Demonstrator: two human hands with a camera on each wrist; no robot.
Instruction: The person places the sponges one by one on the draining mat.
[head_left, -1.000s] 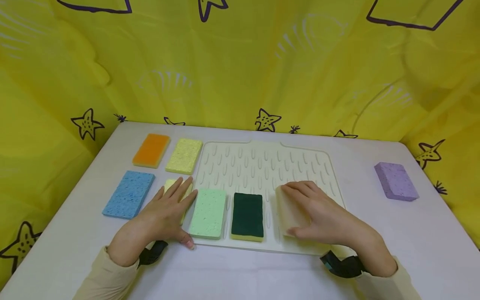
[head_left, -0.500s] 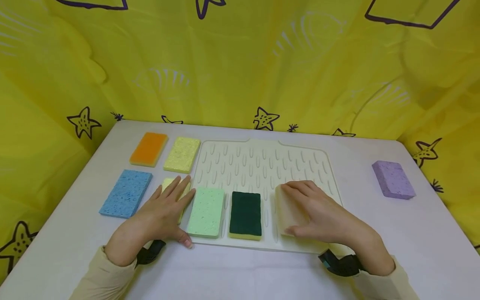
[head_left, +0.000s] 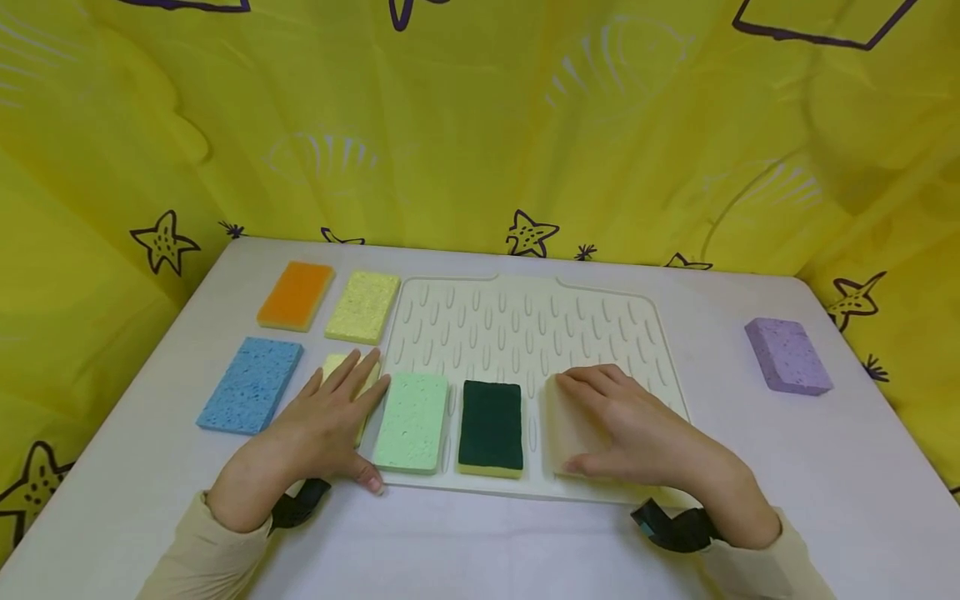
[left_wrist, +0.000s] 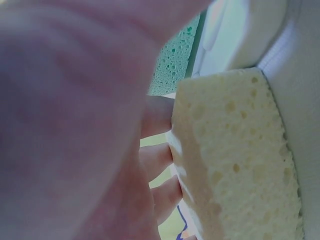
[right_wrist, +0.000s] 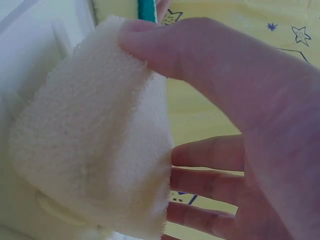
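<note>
My right hand [head_left: 637, 429] holds a cream sponge [head_left: 566, 421] between the thumb at its near end and the fingers at its far end, low over the right part of a ridged off-white draining mat [head_left: 487, 321]. The right wrist view shows this sponge [right_wrist: 95, 130] close up, with a fine open texture. My left hand [head_left: 326, 421] lies with spread fingers over a pale yellow sponge [head_left: 333, 364], mostly hidden beneath it. In the left wrist view its fingertips touch that sponge [left_wrist: 240, 150]. Between the hands, a mint green sponge [head_left: 411, 421] and a dark green-topped scouring sponge [head_left: 491, 423] lie side by side.
Left of the mat lie an orange sponge [head_left: 296, 294], a speckled yellow sponge [head_left: 363, 307] and a blue sponge [head_left: 251, 385]. A purple sponge [head_left: 787, 356] sits at the far right of the white table [head_left: 480, 542]. Yellow patterned cloth [head_left: 450, 125] hangs behind.
My right hand has shifted slightly left with the cream sponge, narrowing its gap to the dark green-topped scouring sponge. The left hand stays in place; the head view has moved a little.
</note>
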